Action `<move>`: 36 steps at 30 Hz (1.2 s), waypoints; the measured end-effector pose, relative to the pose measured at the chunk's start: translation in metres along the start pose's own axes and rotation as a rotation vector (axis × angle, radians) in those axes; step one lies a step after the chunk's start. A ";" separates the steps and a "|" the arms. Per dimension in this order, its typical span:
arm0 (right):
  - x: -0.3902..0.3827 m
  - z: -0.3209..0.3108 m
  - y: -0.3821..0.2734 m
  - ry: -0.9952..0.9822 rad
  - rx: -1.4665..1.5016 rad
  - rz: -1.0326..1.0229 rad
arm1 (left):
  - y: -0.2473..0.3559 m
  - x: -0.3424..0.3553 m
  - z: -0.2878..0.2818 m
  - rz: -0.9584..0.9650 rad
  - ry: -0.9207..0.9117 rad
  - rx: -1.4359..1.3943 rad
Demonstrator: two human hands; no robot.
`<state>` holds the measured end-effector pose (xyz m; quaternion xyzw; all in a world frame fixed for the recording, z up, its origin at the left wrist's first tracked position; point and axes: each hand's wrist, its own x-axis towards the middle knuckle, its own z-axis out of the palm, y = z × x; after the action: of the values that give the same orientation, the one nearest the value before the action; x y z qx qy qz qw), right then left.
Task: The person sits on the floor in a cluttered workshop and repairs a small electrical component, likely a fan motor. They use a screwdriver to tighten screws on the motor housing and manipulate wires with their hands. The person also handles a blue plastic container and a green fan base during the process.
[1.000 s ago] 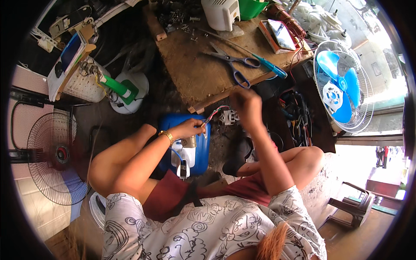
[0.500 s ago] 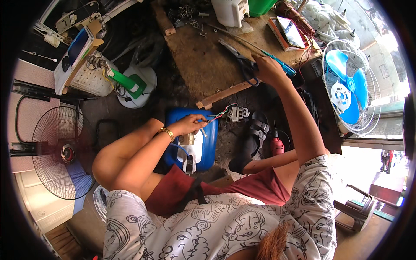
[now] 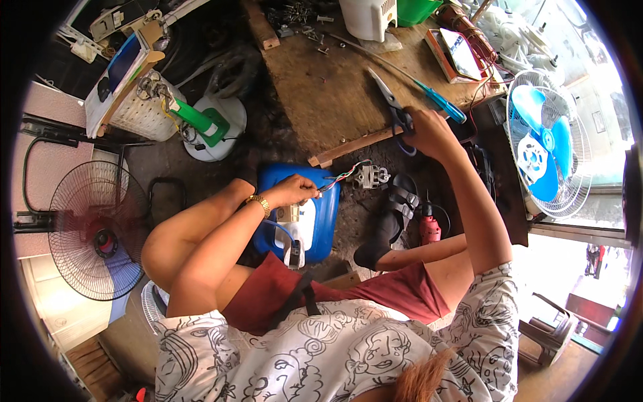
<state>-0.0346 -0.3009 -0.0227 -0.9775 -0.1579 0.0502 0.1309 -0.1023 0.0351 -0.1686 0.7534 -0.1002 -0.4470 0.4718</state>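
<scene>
Wires (image 3: 343, 175) sit pinched between the left hand's (image 3: 293, 191) fingertips, running to a metal motor (image 3: 370, 177) on the floor (image 3: 349, 224). Right hand (image 3: 429, 132) fingers wrap the handles of scissors (image 3: 384, 87) at the wooden table's (image 3: 308, 94) near edge, beside a blue-handled screwdriver (image 3: 439, 100).

the left forearm (image 3: 231, 244) slants forward and inward across the bent left leg (image 3: 161, 248), the wrist (image 3: 259, 204) almost in line with it. the left grip (image 3: 295, 191) is low in front of the body, back of it upward, thumb and fingertips pinched together. the right forearm (image 3: 485, 201) reaches farther forward, leaning inward from the elbow. the right grip (image 3: 427, 130) is at its far end, fingers curled, well apart from the left.
</scene>
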 end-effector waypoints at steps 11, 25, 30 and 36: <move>-0.155 0.110 0.001 -0.495 1.524 0.268 | -0.005 -0.008 -0.005 0.025 -0.055 -0.108; -0.162 0.172 -0.045 -0.700 1.274 0.392 | -0.004 -0.017 -0.011 0.003 -0.048 -0.173; -0.142 0.196 -0.065 -0.609 1.319 0.441 | 0.000 -0.023 -0.010 -0.018 -0.038 -0.172; -0.130 0.234 -0.071 -0.473 1.277 0.380 | -0.002 -0.025 -0.010 -0.011 -0.054 -0.193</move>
<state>-0.2114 -0.2215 -0.2204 -0.6832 0.0516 0.3661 0.6297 -0.1102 0.0567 -0.1543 0.6926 -0.0652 -0.4774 0.5367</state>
